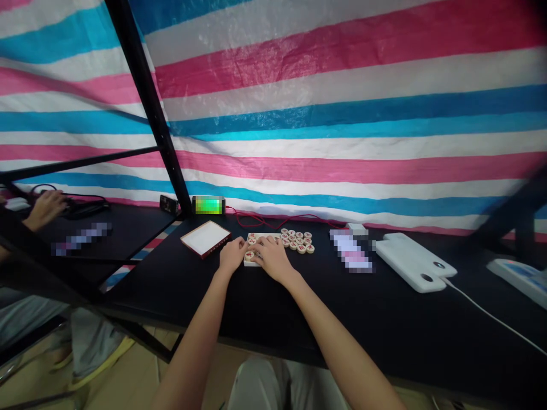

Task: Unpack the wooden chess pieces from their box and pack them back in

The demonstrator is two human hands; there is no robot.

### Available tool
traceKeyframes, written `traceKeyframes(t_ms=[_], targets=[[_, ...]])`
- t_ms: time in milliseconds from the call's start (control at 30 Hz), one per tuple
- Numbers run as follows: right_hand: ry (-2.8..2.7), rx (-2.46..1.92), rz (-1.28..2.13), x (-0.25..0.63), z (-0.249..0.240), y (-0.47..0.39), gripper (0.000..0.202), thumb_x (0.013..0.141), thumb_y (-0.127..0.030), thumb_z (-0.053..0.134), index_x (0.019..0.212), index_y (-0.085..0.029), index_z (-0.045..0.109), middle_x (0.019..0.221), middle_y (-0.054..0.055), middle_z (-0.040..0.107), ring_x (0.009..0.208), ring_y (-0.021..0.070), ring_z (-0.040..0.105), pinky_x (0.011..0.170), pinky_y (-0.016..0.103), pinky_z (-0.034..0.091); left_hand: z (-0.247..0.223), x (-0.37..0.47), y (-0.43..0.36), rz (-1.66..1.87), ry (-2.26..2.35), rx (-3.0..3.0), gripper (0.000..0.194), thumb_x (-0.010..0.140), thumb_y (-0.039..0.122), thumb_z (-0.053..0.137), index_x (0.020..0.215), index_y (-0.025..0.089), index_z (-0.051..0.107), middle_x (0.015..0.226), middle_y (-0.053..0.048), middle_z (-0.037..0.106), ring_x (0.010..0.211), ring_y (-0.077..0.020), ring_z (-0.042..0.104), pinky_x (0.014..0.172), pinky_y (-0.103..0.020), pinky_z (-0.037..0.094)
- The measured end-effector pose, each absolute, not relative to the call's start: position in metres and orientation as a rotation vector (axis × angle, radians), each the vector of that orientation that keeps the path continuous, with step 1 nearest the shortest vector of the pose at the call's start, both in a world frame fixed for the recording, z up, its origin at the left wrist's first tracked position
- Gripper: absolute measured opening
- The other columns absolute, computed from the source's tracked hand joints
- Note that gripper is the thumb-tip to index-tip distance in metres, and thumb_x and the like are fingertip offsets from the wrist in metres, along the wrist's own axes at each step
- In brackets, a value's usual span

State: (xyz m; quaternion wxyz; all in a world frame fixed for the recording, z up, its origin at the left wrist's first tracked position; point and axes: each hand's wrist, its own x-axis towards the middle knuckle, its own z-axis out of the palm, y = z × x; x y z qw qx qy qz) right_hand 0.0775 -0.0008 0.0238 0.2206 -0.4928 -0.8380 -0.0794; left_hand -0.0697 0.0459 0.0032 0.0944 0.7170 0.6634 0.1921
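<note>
A shallow white box (251, 264) lies on the black table in front of me, with round Chinese chess pieces (249, 255) inside it. My left hand (233, 255) is closed at the box's left side, its fingers against the edge near the pieces. Over the box, my right hand (274, 259) is spread with its fingertips touching the pieces inside, hiding much of the middle and right part. Just right of the box, several loose chess pieces (301, 242) with red characters sit in rows on the table. The lid-like tray (205, 238) with a red-brown rim rests to the left.
A phone with a green screen (208, 205) leans at the back, its red cable running along the striped sheet. Rightward lie a blurred-out phone (351, 250) and a white device (412, 262) with a cable. A black frame post (156, 114) rises left; another person's hand (46, 209) is beyond it.
</note>
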Motion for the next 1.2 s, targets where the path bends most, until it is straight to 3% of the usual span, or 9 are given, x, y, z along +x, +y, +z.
traceKeyframes(t_ms=[467, 767, 933, 1200], targets=[[-2.215, -1.419, -0.135, 0.095, 0.036, 0.004, 0.028, 0.072, -0.040, 0.057, 0.093, -0.021, 0.054, 0.099, 0.004, 0.052, 0.095, 0.0199, 0.041, 0.079, 0.034, 0.028, 0.007, -0.078, 0.050, 0.604, 1.893, 2.102, 0.029, 0.077, 0.044, 0.040, 0.071, 0.020, 0.056, 0.072, 0.000, 0.062, 0.069, -0.0134, 0.055, 0.054, -0.021, 0.031], [-1.845, -1.894, 0.327, 0.217, 0.047, -0.002, 0.027, 0.068, -0.042, 0.057, 0.085, -0.022, 0.060, 0.086, 0.001, 0.061, 0.078, 0.0161, 0.053, 0.063, 0.025, 0.034, 0.011, -0.083, 0.051, 0.635, 2.029, 1.967, 0.029, 0.075, 0.044, 0.042, 0.070, 0.020, 0.057, 0.073, -0.001, 0.063, 0.071, -0.0148, 0.056, 0.053, -0.021, 0.031], [-1.884, -2.044, 0.434, 0.234, 0.042, -0.011, 0.025, 0.065, -0.042, 0.060, 0.082, -0.024, 0.063, 0.081, 0.001, 0.062, 0.072, 0.0159, 0.055, 0.055, 0.024, 0.033, 0.008, -0.081, 0.053, 0.622, 2.042, 1.983, 0.029, 0.076, 0.045, 0.041, 0.071, 0.021, 0.056, 0.072, -0.001, 0.062, 0.069, -0.0146, 0.055, 0.052, -0.021, 0.031], [-1.989, -2.036, 0.348, 0.219, 0.046, -0.007, 0.015, 0.064, -0.029, 0.062, 0.079, -0.025, 0.062, 0.075, -0.002, 0.063, 0.070, 0.0145, 0.054, 0.056, 0.024, 0.032, 0.008, -0.080, 0.053, 0.603, 2.067, 2.003, 0.029, 0.077, 0.044, 0.040, 0.073, 0.021, 0.056, 0.074, -0.001, 0.062, 0.070, -0.0143, 0.054, 0.053, -0.021, 0.031]])
